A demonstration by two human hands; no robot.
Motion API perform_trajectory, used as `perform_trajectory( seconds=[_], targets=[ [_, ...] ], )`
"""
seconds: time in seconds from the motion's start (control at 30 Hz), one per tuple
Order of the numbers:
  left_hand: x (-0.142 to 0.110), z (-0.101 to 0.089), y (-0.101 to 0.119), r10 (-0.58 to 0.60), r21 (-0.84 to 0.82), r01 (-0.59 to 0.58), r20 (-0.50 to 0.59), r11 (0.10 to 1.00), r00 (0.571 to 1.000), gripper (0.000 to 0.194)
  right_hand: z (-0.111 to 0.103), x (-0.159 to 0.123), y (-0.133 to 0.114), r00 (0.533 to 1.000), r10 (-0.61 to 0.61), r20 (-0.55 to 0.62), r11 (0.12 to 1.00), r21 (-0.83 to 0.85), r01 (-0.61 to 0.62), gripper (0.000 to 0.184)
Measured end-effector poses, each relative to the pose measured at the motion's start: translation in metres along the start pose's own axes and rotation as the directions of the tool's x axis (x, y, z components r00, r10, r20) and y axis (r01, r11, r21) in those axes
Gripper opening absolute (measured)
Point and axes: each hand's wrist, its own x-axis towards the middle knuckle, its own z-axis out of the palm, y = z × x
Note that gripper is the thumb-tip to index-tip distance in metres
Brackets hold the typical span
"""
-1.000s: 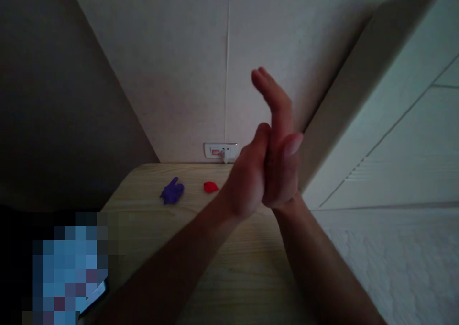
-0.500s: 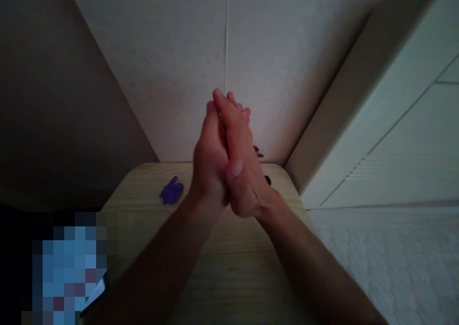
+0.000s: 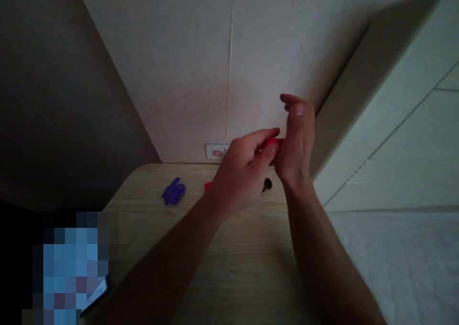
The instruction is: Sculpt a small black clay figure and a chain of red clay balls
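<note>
A small red lump, soft-looking like modelling clay, is pinched between the thumb and fingers of my left hand. It lies against the palm side of my right hand, whose thumb and fingers point upward and apart. Part of the lump is hidden by my hands. On the wooden table, a purple clay-like piece with a raised arm lies left of my left wrist. Another red piece shows only its edge behind that hand. A dark rounded piece lies below the two hands, partly covered.
A wall socket plate sits just above the table's back edge. At the right stands a pale cabinet, with a quilted white surface below it. A lit screen edge shows at lower left, mostly blurred out.
My palms, pressed together before, have come apart. The right hand has moved right, the left has turned and pinches the red lump, which now shows. The socket has come into view.
</note>
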Motion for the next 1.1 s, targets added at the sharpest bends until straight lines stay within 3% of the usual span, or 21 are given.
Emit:
perform_trajectory(
  seconds=[0.1,0.17,0.27,0.4,0.63,0.77,0.93,1.1],
  targets=[
    [0.009,-0.017,0.005,0.027,-0.055,-0.032,-0.098,0.998,0.995,0.031,0.002,0.001,-0.005,0.98,0.056,0.193,0.981,0.171,-0.09,0.035],
    [0.013,-0.027,0.008,0.074,-0.081,-0.088,-0.165,0.993,0.983,0.029,0.004,0.002,-0.005,0.947,0.027,0.319,0.955,0.271,-0.118,0.031],
    [0.014,-0.032,0.013,0.107,-0.091,-0.126,-0.194,0.988,0.975,0.023,0.004,0.001,-0.007,0.921,-0.049,0.387,0.936,0.338,-0.092,0.032],
    [0.011,-0.027,0.017,0.077,-0.084,-0.088,-0.127,0.993,0.989,0.018,0.0,0.002,-0.015,0.905,-0.108,0.411,0.946,0.323,-0.033,0.032],
    [0.011,-0.022,0.014,0.05,-0.059,-0.055,-0.078,0.997,0.996,0.046,-0.007,0.006,-0.025,0.871,-0.123,0.475,0.945,0.324,-0.044,0.028],
    [0.012,-0.021,0.012,0.04,-0.01,-0.041,-0.105,0.999,0.994,0.047,-0.006,0.003,-0.024,0.907,-0.137,0.399,0.938,0.345,-0.01,0.018],
    [0.012,-0.018,0.012,0.01,-0.059,-0.015,-0.083,0.998,0.997,0.037,-0.004,0.0,-0.022,0.957,-0.066,0.281,0.965,0.263,-0.01,0.014],
    [0.015,-0.018,0.011,0.081,-0.105,-0.097,-0.147,0.99,0.986,0.022,-0.003,0.002,-0.019,0.949,-0.09,0.301,0.965,0.263,0.009,0.017]
  ],
)
